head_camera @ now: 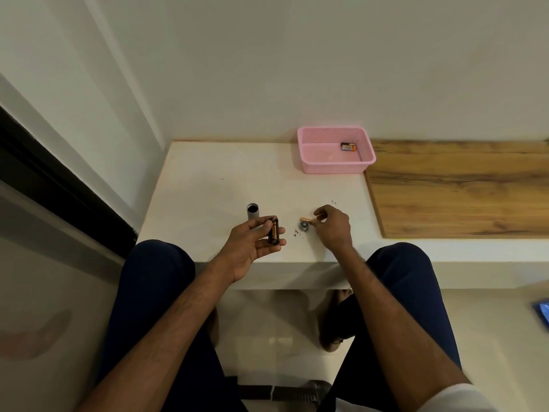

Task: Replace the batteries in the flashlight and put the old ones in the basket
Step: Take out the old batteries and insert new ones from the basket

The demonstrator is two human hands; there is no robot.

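Reloading step. Left hand (252,242) grips the battery holder (273,231); right hand (332,227) pinches a loose battery (306,218) on the worktop (222,188). Next, probably: seat it, poles matched.

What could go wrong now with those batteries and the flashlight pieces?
1. The right hand pinches only the tip of the loose battery; it might slip and roll off the table.
2. The flashlight tube stands upright close to the left hand, so a bump could topple it.
3. The loose battery could go backwards into the battery holder.
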